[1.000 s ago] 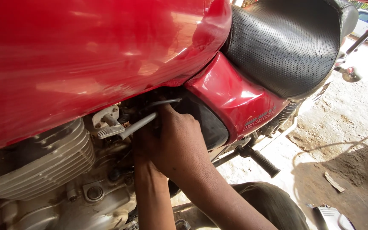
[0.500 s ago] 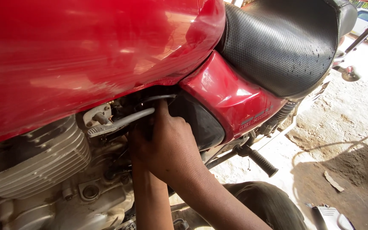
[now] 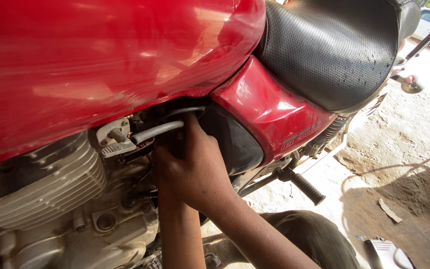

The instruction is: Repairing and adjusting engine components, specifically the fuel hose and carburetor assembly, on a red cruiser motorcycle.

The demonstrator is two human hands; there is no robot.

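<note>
**Hands tucked under the tank**

Under the glossy red metal fuel tank, in the head view, the right hand reaches into the gap, fingers hidden, grip unclear. The left hand sits behind it, also unclear, beside the grey rubber hose near the engine's silver finned cylinder.

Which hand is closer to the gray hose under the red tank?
The right hand. It sits just under the gray hose, its fingers reaching up behind it. The left hand is mostly hidden behind the right, a little lower.
</note>
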